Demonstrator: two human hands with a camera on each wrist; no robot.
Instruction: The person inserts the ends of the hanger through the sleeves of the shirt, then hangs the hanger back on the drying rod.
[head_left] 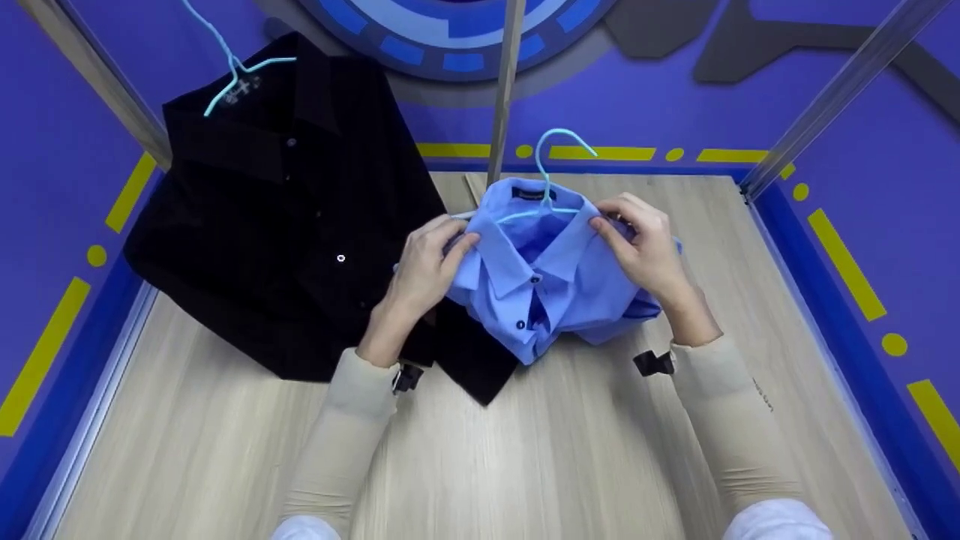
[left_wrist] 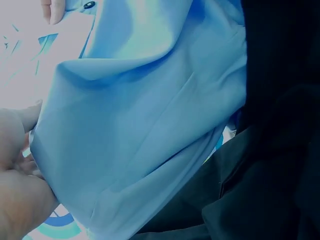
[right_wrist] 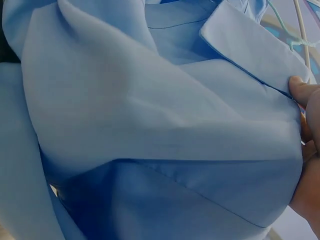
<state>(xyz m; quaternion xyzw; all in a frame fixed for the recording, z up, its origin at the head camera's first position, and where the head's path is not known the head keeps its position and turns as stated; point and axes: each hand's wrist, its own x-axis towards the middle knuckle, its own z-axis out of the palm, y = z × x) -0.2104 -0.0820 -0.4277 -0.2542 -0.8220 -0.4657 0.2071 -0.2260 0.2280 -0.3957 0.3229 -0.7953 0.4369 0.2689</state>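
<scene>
A light blue button-up shirt [head_left: 600, 300] hangs in the middle of the head view, with a pale turquoise hanger [head_left: 546, 176] inside its collar. The hanger's hook rises free above the neck. My left hand [head_left: 427, 262] pinches the shirt at the shoulder on the left, thumb on the front. On the other side my right hand [head_left: 645, 244] pinches the cloth beside the collar. In the right wrist view the right thumb [right_wrist: 300, 91] lies at the collar's edge. The left wrist view shows folds of blue cloth [left_wrist: 125, 125] next to the left hand [left_wrist: 20, 175].
A black shirt [head_left: 247, 225] on another turquoise hanger [head_left: 235, 67] fills the left side; its dark cloth reaches behind my left forearm. Below is a pale wooden surface [head_left: 480, 465]. Blue walls and metal posts [head_left: 847, 90] bound the space.
</scene>
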